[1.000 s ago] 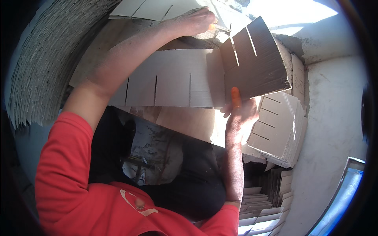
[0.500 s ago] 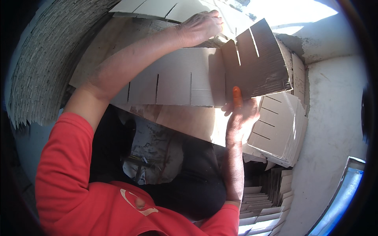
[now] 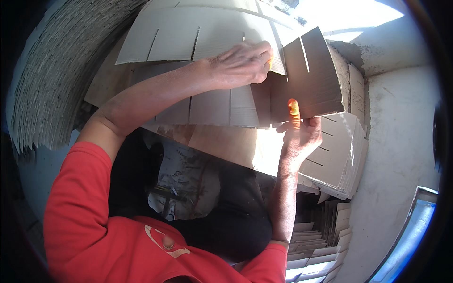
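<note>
My left hand [image 3: 240, 65] is closed in a pinch on the right part of a pale slotted cardboard strip [image 3: 174, 35], an orange finger cover showing at its fingertips. That strip slants over a second slotted cardboard strip [image 3: 207, 107] lying on the board. At its right end, the second strip bends up into a brown, shaded flap [image 3: 315, 92]. Holding the flap's lower edge is my right hand [image 3: 302, 137], with an orange cover on its thumb. The upper strip's edge meets the flap near a slot; whether they interlock I cannot tell.
A tall stack of cardboard sheets [image 3: 56, 80] stands at the left. Slotted cardboard pieces [image 3: 328, 158] are piled right of the wooden board [image 3: 222, 146], with more cardboard [image 3: 321, 245] below. A pale wall [image 3: 391, 137] bounds the right side.
My left hand has come down and nearer, bringing the upper strip over the lower one and against the flap. My right hand has shifted slightly right, and the flap has tilted a little.
</note>
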{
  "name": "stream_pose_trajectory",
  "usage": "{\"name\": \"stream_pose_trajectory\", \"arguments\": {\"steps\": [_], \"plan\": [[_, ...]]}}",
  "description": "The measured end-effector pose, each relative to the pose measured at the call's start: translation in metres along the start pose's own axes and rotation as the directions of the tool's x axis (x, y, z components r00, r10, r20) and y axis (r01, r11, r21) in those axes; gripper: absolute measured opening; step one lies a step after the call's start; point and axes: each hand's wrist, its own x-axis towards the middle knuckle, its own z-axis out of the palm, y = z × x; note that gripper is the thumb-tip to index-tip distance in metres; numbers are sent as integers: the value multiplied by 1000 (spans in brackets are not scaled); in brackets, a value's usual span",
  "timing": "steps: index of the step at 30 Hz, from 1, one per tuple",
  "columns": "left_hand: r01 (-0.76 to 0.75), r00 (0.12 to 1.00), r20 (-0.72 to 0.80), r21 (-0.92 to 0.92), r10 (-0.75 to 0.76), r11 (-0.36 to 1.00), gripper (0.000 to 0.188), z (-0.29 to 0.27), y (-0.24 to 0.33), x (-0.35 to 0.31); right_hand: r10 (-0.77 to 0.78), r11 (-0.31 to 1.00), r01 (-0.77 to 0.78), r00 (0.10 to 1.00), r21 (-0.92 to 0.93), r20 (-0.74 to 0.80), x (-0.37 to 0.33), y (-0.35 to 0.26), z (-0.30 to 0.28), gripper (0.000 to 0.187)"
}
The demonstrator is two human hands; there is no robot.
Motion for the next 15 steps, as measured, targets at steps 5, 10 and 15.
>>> {"name": "stream_pose_trajectory", "arguments": {"steps": [5,10,15], "plan": [[-32,996,82,-19,34,999,13,6,6,7,-6,993,0,998,-115,-59,7,-14,-9,14],[-224,973,-23,114,228,968,9,-1,20,1,6,995,-13,997,-97,-71,7,-14,-9,12],[-193,981,46,115,189,974,21,-34,92,-14,-10,988,-6,995,-156,-99,4,-18,-7,7]]}}
